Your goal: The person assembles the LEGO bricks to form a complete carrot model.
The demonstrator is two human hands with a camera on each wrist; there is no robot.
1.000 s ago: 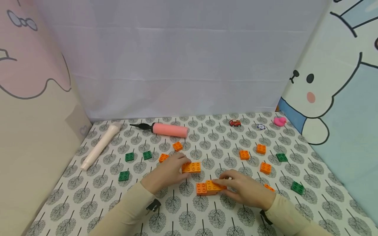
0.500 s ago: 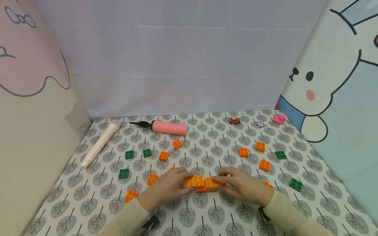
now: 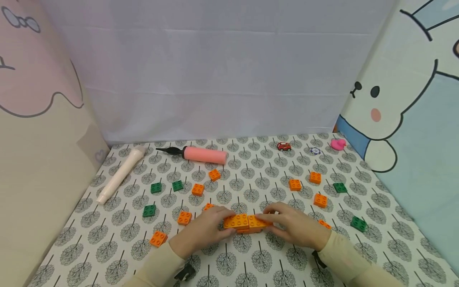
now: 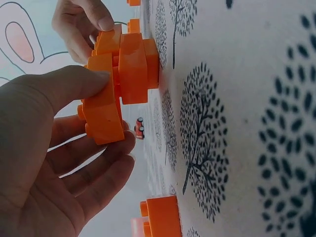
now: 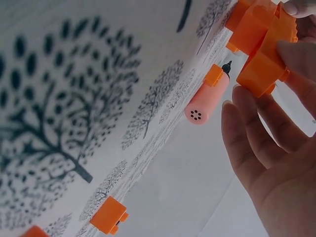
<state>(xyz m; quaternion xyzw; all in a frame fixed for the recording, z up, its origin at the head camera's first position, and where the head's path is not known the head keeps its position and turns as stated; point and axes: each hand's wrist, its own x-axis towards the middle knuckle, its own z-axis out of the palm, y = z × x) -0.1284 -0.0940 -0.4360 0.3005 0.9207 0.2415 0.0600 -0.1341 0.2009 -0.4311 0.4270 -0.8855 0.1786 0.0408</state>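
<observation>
Near the front middle of the table, my left hand pinches an orange toy building block between thumb and fingers. That block sits over lower orange blocks, its left end overhanging them. My right hand pinches a second orange block by its right end, on top of the same stack. In the head view the two upper blocks meet end to end, studs up. The left wrist view shows a narrow gap under the left-hand block. My fingers hide the right block's far end.
Loose orange blocks and green blocks lie left and right on the tree-patterned cloth. Farther back are a pink hand pump, a whitish tube, a red toy car, a small round disc and a pink duck.
My left hand has brought its block down and toward me, onto the stack beside the right-hand block. My right hand keeps its hold with little movement.
</observation>
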